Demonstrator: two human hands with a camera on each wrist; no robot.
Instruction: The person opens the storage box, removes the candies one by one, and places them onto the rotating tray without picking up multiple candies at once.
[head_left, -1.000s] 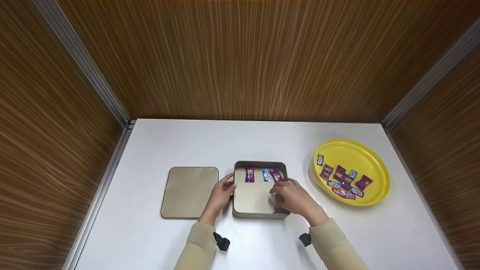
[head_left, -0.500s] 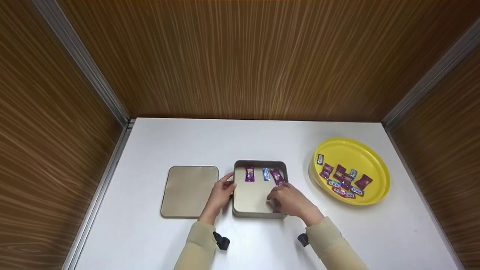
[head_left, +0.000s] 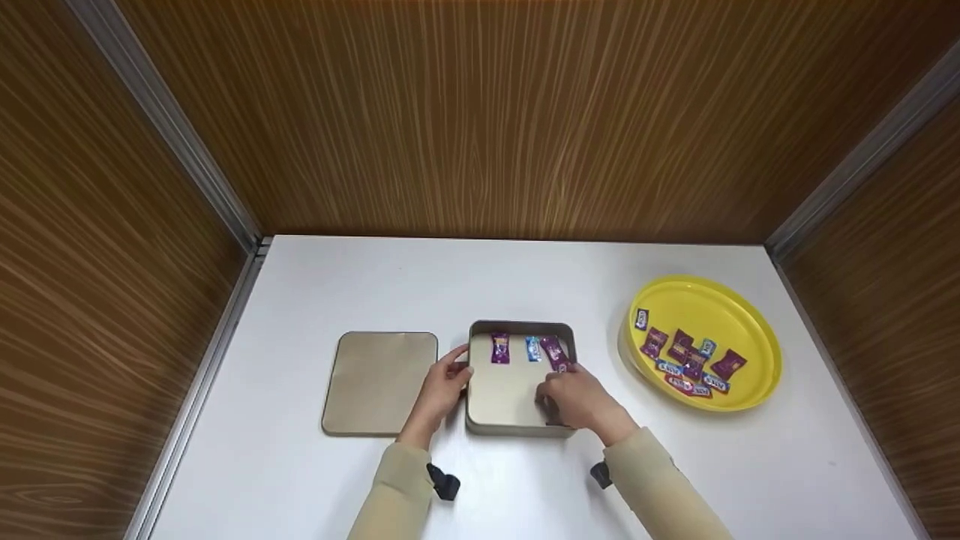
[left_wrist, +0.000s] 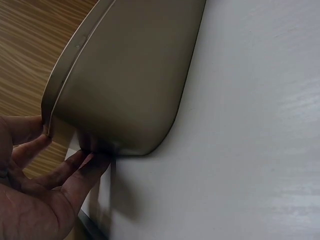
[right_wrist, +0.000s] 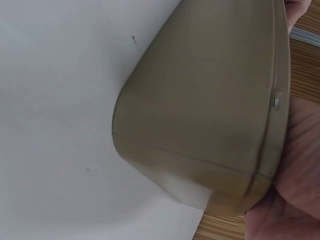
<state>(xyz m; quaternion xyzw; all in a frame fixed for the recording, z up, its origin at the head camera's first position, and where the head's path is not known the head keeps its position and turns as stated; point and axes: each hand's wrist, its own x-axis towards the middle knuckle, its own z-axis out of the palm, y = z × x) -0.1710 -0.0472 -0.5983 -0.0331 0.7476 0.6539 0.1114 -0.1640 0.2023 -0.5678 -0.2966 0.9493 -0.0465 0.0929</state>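
An open gold tin (head_left: 517, 379) sits near the front edge of the white desk (head_left: 525, 285), about midway along it. The left hand (head_left: 444, 386) holds the tin's left wall, fingers against the outside and thumb at the rim. The right hand (head_left: 577, 397) reaches over the tin's front right corner, fingers curled inside, perhaps pinching a candy, though that is hidden. Three wrapped candies (head_left: 529, 349) lie along the tin's far wall. Its lid (head_left: 381, 382) lies flat just left. A yellow plate (head_left: 750, 330) of candies stands toward the desk's right edge.

White table (head_left: 525, 285) bears lid (head_left: 380, 382), open tin (head_left: 517, 420), yellow plate (head_left: 750, 322).
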